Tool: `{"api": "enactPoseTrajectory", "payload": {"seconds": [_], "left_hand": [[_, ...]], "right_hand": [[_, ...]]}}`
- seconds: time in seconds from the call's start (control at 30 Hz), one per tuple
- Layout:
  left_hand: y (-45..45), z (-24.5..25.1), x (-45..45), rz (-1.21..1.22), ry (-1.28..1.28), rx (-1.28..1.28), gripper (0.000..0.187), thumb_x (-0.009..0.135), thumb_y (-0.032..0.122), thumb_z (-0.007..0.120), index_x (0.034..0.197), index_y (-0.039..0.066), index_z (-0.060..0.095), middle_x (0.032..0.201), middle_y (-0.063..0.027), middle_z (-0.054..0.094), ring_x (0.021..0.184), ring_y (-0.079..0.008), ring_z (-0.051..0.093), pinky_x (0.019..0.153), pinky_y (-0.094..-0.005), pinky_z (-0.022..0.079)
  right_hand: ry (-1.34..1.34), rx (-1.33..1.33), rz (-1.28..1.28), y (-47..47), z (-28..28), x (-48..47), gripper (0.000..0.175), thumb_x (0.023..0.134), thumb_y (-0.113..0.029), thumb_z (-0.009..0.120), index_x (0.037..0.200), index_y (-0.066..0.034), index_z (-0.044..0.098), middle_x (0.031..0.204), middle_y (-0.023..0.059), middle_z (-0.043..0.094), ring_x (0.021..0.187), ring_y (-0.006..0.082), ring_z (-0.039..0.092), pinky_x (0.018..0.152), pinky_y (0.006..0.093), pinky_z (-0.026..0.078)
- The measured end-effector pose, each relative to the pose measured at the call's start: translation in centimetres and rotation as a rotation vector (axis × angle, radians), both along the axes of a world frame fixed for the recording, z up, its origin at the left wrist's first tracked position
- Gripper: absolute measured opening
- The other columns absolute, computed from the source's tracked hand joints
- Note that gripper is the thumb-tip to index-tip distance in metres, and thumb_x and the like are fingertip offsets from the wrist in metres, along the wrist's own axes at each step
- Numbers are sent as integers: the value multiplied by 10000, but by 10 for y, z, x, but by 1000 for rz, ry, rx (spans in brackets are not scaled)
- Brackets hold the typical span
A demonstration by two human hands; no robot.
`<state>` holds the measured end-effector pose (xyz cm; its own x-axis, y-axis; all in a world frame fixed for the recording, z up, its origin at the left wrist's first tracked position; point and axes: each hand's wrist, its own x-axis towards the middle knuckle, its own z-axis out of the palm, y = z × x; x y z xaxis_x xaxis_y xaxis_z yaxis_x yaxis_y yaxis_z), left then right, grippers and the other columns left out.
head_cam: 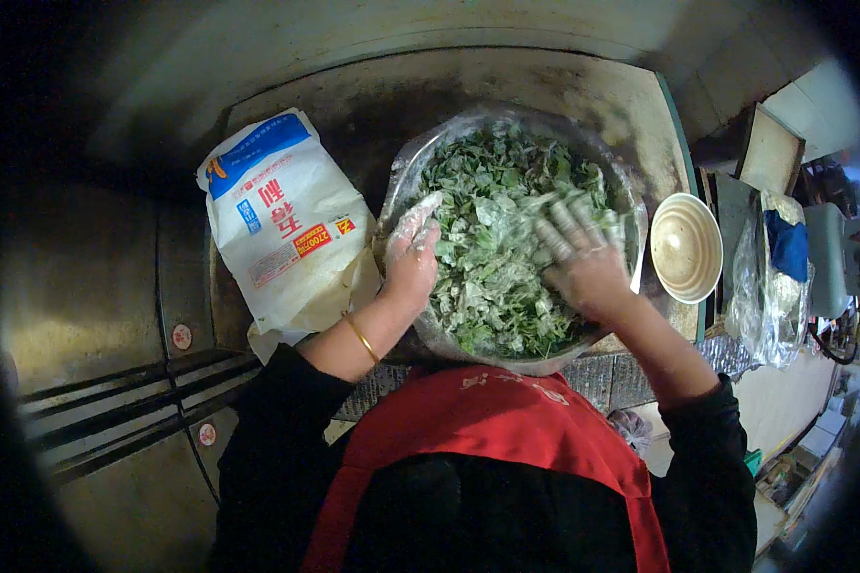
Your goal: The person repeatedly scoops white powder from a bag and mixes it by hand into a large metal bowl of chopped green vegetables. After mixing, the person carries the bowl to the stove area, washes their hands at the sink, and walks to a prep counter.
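A large round metal basin (408,168) stands before me, full of chopped green leaves (502,236) dusted with white flour. My left hand (414,251), coated with flour, rests at the basin's left side with its fingertips at the leaves. Over the right part of the leaves is my right hand (584,261), palm down, fingers spread and blurred by motion, with flour on them. Whether its fingers press into the leaves cannot be told. Left of the basin lies a white flour sack (294,229) with printed writing, its lower end folded.
A cream ribbed bowl (686,248) stands right of the basin. Farther right are clear plastic bags (752,286), a blue cloth-like item (787,246) and a grey-green container (828,261). Metal cabinet doors (79,286) are at the left, and a wall rises behind the worktop (588,79).
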<state>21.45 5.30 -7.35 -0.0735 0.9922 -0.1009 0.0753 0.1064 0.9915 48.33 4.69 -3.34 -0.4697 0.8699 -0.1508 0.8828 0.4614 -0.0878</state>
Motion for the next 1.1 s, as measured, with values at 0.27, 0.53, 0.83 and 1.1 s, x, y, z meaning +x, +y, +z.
{"api": "enactPoseTrajectory", "payload": {"seconds": [0.27,0.53,0.83,1.1], "left_hand": [[7,24,55,143,-638,-687,730,882,499,622,1458,173,314,1422,-76,424,1209,-247,513,953,-500,484],[20,13,59,-36,-769,-663,409,868,316,723,1190,88,612,1091,-50,666,921,-180,662,778,-385,573],[32,85,18,-167,-267,-271,445,838,296,761,1166,22,637,1126,-46,658,1006,-149,591,909,-326,459],[58,114,7,-324,-278,-216,426,792,164,793,1160,38,621,1068,-34,667,961,-145,618,894,-323,481]], "right_hand": [[1359,-481,-451,46,-54,-1,983,745,-192,843,1464,46,216,1380,174,461,1244,243,469,1049,363,383],[1517,-850,-438,55,-64,20,676,799,-83,770,1374,5,426,1290,88,571,1153,182,535,991,336,435],[1508,-817,-260,83,26,51,588,846,-209,725,1353,-32,486,1251,95,600,1120,198,574,973,349,453],[1307,-877,-228,119,46,55,495,902,-281,667,1282,14,551,1187,81,648,1041,179,619,903,317,485]]}}
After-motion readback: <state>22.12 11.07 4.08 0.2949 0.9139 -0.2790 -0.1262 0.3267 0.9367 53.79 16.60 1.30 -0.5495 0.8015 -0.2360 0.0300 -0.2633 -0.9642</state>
